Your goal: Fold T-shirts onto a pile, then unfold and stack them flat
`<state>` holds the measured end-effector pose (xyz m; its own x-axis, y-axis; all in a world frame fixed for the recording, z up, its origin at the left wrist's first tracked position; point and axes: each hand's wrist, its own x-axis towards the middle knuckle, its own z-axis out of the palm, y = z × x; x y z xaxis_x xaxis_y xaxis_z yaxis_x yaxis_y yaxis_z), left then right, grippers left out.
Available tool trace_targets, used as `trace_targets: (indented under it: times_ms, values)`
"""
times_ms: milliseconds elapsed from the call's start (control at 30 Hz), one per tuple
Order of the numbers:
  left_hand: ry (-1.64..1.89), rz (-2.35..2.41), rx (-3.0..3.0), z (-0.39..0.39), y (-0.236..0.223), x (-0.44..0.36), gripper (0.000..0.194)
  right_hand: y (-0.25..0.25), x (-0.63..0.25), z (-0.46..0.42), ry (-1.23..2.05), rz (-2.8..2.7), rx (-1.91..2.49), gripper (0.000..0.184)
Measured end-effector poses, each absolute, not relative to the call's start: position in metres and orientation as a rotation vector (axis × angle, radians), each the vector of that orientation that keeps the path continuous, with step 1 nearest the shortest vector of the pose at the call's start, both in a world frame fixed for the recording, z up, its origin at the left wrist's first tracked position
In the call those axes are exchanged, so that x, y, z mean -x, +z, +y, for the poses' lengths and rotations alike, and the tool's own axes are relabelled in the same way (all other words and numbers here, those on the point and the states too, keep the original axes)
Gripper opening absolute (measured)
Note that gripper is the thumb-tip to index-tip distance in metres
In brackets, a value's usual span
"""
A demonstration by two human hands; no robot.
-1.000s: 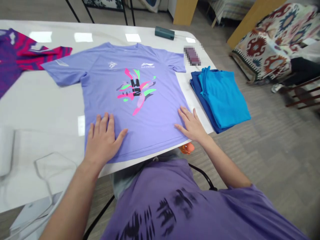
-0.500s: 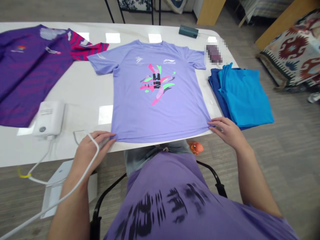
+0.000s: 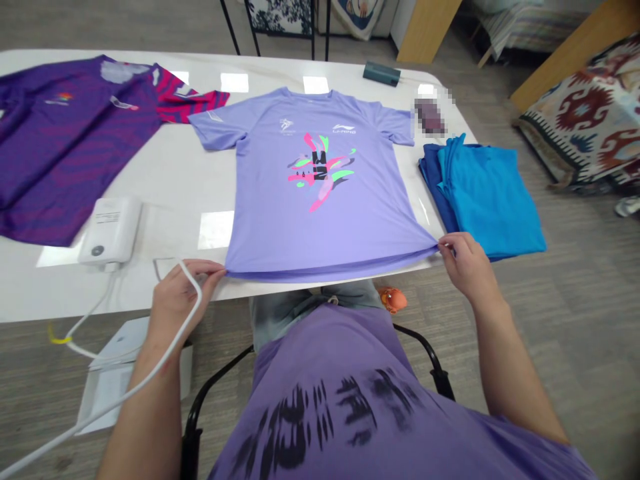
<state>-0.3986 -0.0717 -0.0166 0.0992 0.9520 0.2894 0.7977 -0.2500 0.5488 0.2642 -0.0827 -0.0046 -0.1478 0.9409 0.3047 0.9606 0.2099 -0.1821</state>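
A lavender T-shirt (image 3: 280, 213) with a bright printed design lies front side up on the white table (image 3: 165, 173), its collar at the far side. My left hand (image 3: 183, 297) pinches the left corner of its hem between thumb and fingers. At the opposite corner, my right hand (image 3: 466, 270) is closed on the hem, which is drawn out to the right. Between the hands the front layer of the hem stands slightly apart from the back layer. A white cable (image 3: 165, 357) passes in front of my left wrist.
A purple and pink jersey (image 3: 65, 153) lies on the left, beside a white device (image 3: 113, 230) with a cable. Folded blue clothing (image 3: 495, 200) sits at the right edge. A dark green case (image 3: 381, 73) and a blurred-out item (image 3: 430, 117) are farther back. Chair armrests (image 3: 425, 347) flank me.
My right hand has moved outward and closed on the hem corner, pulling it right. My left hand has tightened its pinch. The hem's two layers have parted a little; the view has shifted slightly.
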Motion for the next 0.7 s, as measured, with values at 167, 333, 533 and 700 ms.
trace_targets:
  times_ms: [167, 333, 533, 700]
  values:
    - [0.938, 1.961, -2.077, -0.087, -0.027, 0.409, 0.019, -0.018, -0.264, -0.097, -0.22, -2.066, 1.813, 0.026]
    - [0.847, 1.778, -2.214, -0.098, -0.039, 0.422, 0.015, -0.029, -0.272, -0.113, -0.302, -2.174, 1.807, 0.017]
    - [0.733, 1.732, -2.273, -0.098, -0.021, 0.411, 0.017, -0.008, -0.268, -0.113, -0.195, -2.273, 1.749, 0.015]
    - [0.849, 1.596, -2.192, -0.028, 0.0, 0.35, 0.032, 0.012, -0.22, -0.054, 0.07, -2.169, 1.678, 0.041]
